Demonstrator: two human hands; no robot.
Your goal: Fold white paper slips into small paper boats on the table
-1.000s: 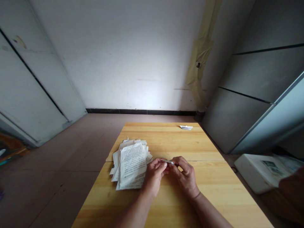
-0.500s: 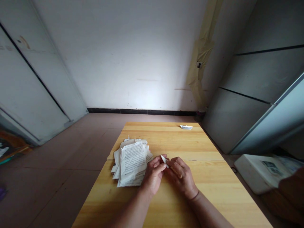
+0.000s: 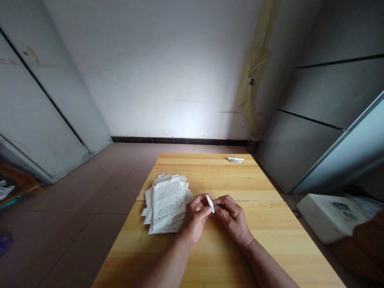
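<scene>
Between my two hands is a small folded piece of white paper point(image 3: 210, 203), tilted, with its pointed end up. My left hand point(image 3: 196, 216) pinches it between thumb and fingers. From the other side, my right hand point(image 3: 234, 218) has its thumb and fingertips closed at the paper's right edge. Just left of my left hand lies a messy stack of printed paper sheets point(image 3: 168, 204). A folded paper boat point(image 3: 235, 160) stands near the far right edge of the wooden table point(image 3: 258, 248).
A white box point(image 3: 321, 220) stands on the floor to the right of the table. Grey cabinets point(image 3: 318, 92) rise on the right, and a white wall point(image 3: 180, 80) faces me. A purple thing point(image 3: 4, 245) lies on the floor at far left.
The folded paper has turned to show more of its white face. My right hand's fingers have moved from over the paper to its right edge; my left hand has stayed nearly still.
</scene>
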